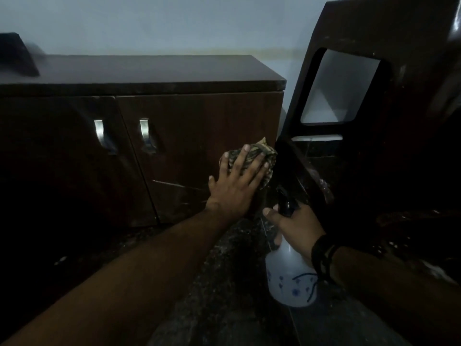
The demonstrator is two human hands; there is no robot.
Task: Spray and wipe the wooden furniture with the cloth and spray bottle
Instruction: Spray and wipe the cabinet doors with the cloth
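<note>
Hands are both busy in this dim room. The left hand (235, 182) lies flat with its fingers spread wide, pressing a patterned cloth (259, 158) against the front of a dark wooden cabinet (199, 126). The cloth is bunched up under the fingers, near the right edge of the right door and low down on it. Pale streaks show on the door just left of the hand; they may be wet marks, but the light is too poor to be sure.

The right hand (295, 227) is closed around the neck of a white spray bottle (290, 275). The bottle has small blue flowers on it and a black top (287, 202). It is held near the cloth, a little lower and to the right, and its body hangs down below the hand. A dark band (323, 255) sits on the right wrist.

The cabinet has two doors, each with a shiny metal handle (144, 133). Its flat top is dark too. To the right stands another dark piece of furniture (389, 33) with a window-like hole in it. The floor (224, 283) below is speckled and dark.
</note>
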